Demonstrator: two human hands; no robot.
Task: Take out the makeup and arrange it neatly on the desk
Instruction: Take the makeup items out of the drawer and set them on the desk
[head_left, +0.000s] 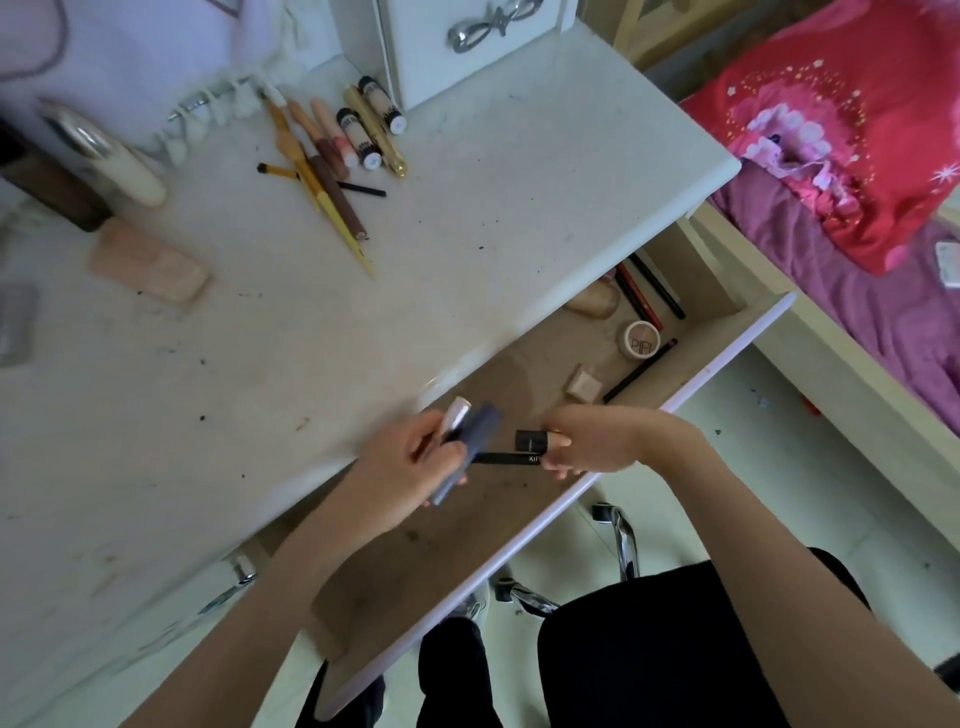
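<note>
Both hands are over the open drawer (717, 358) below the white desk (467, 218). My left hand (415, 467) grips a bundle of makeup sticks (475, 431), one dark blue-grey and one silver-pink. My right hand (597, 441) pinches a slim black pen (506, 458) and a short black tube (530, 440). Inside the drawer lie a round compact (641, 339), a small beige cube (584, 384), a black pencil (641, 371) and red and black pencils (649, 291). Pencils, brushes and tubes (337, 150) lie in a row at the desk's far side.
A pink case (150, 267) and a cream bottle (114, 156) sit on the desk's left. A white mirror cabinet (467, 47) stands at the back. A bed with pink and red bedding (857, 156) is on the right. My chair's chrome legs (623, 540) show below the drawer.
</note>
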